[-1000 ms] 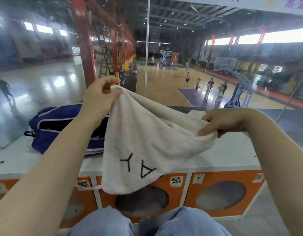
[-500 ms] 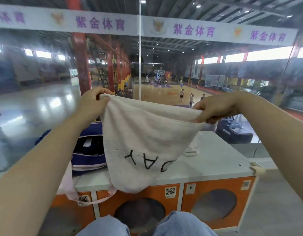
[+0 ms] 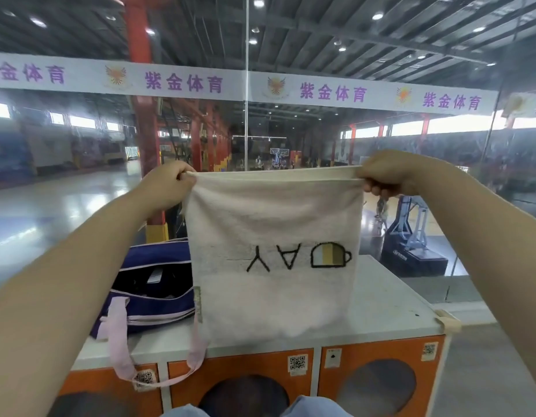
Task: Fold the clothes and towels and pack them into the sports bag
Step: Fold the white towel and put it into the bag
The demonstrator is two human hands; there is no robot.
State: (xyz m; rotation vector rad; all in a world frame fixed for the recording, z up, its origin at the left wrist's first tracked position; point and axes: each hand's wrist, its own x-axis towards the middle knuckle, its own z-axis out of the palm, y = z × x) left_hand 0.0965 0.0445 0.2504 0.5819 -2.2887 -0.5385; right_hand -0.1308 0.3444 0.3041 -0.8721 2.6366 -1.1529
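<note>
Left hand [image 3: 166, 188] fingers curled, pinching top left corner of cream terry-cloth towel [image 3: 272, 236]. Right hand [image 3: 387, 177] fingers curled, pinching top right corner. Top hem taut, flat band between hands. Towel hangs as near-square sheet, nap fuzzy; upside-down black stitched letters and striped cup motif. Behind towel at left: navy fabric sports bag [image 3: 149, 284], unzipped, pale pink strap, lying on white-topped orange cabinet [image 3: 387, 308].

Head-worn view, forward and level
</note>
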